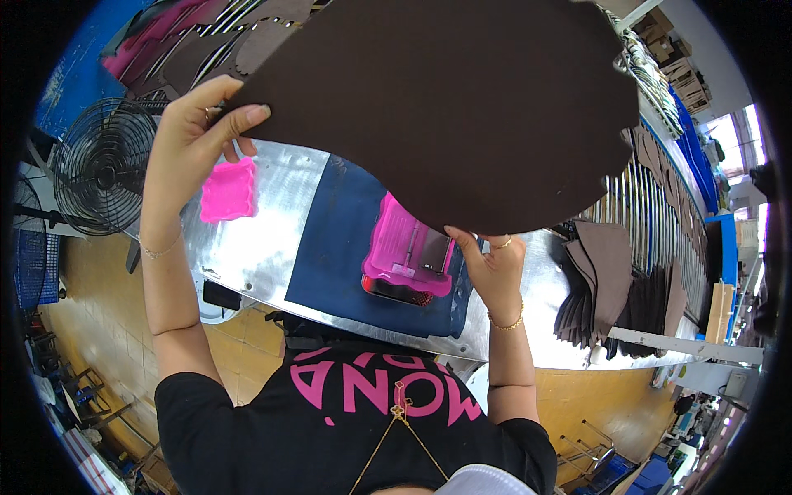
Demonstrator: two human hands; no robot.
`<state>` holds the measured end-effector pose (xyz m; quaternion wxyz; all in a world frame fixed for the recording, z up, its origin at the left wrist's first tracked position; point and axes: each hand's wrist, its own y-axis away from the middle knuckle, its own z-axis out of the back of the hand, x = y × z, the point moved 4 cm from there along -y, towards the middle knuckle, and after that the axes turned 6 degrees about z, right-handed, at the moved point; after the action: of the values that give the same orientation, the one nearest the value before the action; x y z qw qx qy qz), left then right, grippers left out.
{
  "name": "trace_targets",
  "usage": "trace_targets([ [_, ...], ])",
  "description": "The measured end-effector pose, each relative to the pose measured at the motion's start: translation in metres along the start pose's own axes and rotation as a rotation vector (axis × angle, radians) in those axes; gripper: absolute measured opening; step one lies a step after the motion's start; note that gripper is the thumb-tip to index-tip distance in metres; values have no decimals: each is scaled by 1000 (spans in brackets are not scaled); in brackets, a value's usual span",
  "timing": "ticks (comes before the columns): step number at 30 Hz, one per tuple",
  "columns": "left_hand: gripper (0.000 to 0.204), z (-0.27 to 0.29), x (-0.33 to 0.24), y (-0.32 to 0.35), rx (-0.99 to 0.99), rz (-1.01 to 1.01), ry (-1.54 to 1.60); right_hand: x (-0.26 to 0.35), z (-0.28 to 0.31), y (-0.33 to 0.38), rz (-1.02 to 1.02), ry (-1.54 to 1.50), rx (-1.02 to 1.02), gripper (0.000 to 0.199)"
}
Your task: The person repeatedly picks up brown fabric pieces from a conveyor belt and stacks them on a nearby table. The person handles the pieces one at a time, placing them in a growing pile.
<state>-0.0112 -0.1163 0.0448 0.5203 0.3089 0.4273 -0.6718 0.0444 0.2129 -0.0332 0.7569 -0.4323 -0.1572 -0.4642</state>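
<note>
A large dark brown sheet piece (445,107) with a curved, partly scalloped edge is held up between my two hands, over the table. My left hand (198,124) pinches its left corner between thumb and fingers. At the lower edge, my right hand (492,262) grips the sheet with the thumb in front; its other fingers are partly hidden. Below the sheet, a bright pink tray (384,256) with wavy edges lies on a dark blue mat (326,256), partly covered from view. A dark flat item and a thin tool seem to lie in the tray.
A smaller pink tray (228,191) sits on the metal table (239,256) at left. Beyond the table's left end stands a black fan (107,167). Stacked brown pieces (598,276) lie at right, beside a long rack (652,214). More cut pieces (190,58) lie at the far left.
</note>
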Motion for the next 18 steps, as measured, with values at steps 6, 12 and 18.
trace_targets([
  [6, 14, -36, 19, 21, 160, 280, 13, -11, 28, 28, 104, 218, 12, 9],
  [12, 6, -102, 14, 19, 365, -137, -178, -43, 54, 93, -123, 256, -55, 14],
  [18, 18, -143, -17, 21, 446, -401, -340, -56, 105, 146, -407, 108, -169, 17],
])
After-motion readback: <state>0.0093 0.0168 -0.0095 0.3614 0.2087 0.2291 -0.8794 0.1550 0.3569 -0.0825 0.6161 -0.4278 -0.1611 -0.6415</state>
